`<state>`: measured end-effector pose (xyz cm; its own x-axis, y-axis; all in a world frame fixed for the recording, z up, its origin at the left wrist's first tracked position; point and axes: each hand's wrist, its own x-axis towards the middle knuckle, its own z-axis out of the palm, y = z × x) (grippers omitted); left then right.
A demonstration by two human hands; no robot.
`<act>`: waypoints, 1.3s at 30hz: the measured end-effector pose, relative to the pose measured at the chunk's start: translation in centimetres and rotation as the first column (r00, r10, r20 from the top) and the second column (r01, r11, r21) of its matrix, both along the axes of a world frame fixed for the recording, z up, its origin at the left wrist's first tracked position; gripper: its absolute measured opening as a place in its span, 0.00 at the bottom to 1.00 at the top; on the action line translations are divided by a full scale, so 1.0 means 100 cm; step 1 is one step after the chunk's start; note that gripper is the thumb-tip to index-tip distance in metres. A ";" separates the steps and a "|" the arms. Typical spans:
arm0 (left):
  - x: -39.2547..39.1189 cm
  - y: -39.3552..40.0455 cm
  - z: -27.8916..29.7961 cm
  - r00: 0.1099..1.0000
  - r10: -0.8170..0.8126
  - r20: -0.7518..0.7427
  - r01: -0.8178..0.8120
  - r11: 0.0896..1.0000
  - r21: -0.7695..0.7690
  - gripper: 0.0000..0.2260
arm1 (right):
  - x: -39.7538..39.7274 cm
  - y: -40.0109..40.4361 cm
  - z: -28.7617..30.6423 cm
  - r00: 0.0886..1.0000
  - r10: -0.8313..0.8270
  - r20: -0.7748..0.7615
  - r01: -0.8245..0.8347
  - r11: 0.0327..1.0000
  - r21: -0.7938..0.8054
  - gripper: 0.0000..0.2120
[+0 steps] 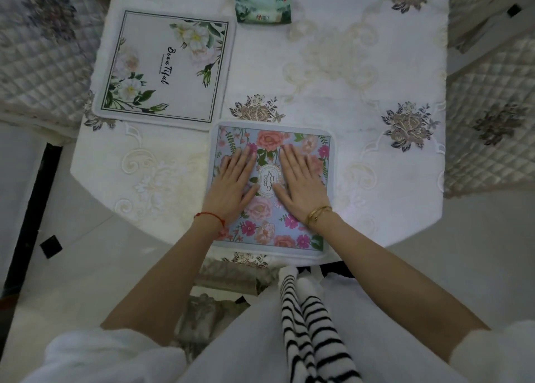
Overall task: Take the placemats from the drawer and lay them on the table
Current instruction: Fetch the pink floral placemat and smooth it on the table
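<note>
Both hands flat on blue floral placemat, lower centre of frame. Left hand and right hand side by side, fingers extended and spread, palms down; pressing or smoothing, grasping nothing. Oval label visible between the two hands.

Second placemat, white floral placemat, at upper left of frame, lying flat, slightly rotated, its lower right corner near the blue mat's upper left corner; touching or just apart, cannot tell.

Handling, judged: thin, light, flexible sheet with bound rim. Lies flat without curl, so some body to it, yet likely to droop if lifted by one corner. Not fragile. Tablecloth beneath is embroidered fabric, so some grip expected; a sideways push could drag and wrinkle the cloth rather than slide the mat. Best hold for repositioning: pinch at two opposite edges or two near corners, lift clear, set down, then flatten from centre outward.

Edges: blue mat's near edge sits just inside table's near edge at lower centre; little margin there, a pull toward the body risks overhang. White mat close to table's left edge at upper left.

Open room: right half of table bare apart from embroidery, wide space at centre right and upper right. Tissue pack at top centre, well apart from both mats. Quilted chairs close at left and right of frame.

Drawer not in view. Two mats laid; any remaining, cannot tell.
</note>
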<state>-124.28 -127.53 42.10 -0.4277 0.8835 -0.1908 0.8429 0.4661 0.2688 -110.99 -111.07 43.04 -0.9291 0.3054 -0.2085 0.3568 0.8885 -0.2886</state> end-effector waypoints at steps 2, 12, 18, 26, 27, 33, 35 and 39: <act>0.006 -0.006 -0.002 1.000 0.023 -0.011 -0.023 1.000 -0.006 0.30 | -0.001 -0.009 -0.002 0.999 0.047 0.002 -0.047 0.999 -0.001 0.31; 0.013 -0.030 0.006 0.984 0.172 0.035 -0.172 0.985 0.009 0.36 | 0.035 0.007 -0.001 0.998 0.053 0.019 -0.054 0.999 0.005 0.37; 0.019 -0.061 0.009 0.967 0.243 0.082 -0.239 0.970 -0.048 0.39 | 0.058 0.011 0.004 1.000 0.013 0.007 -0.013 0.999 -0.051 0.39; 0.068 -0.083 0.013 0.968 0.197 0.155 -0.202 0.979 0.014 0.36 | 0.082 -0.039 0.004 0.985 0.169 0.030 -0.166 0.982 -0.087 0.37; 0.072 -0.084 0.012 0.966 0.210 0.153 -0.215 0.976 0.017 0.36 | 0.082 -0.044 0.004 0.986 0.165 0.030 -0.161 0.983 -0.088 0.37; 0.076 -0.093 0.010 0.972 0.209 0.106 -0.209 0.978 -0.011 0.37 | 0.095 -0.042 0.005 0.982 0.182 0.043 -0.179 0.982 -0.063 0.39; 0.075 -0.093 0.010 0.973 0.208 0.100 -0.207 0.978 -0.024 0.38 | 0.104 -0.038 0.006 0.986 0.162 0.045 -0.159 0.985 -0.065 0.39; 0.076 -0.097 0.013 0.961 0.247 0.124 -0.246 0.969 -0.025 0.40 | 0.122 -0.031 0.006 0.988 0.145 0.057 -0.141 0.987 -0.072 0.38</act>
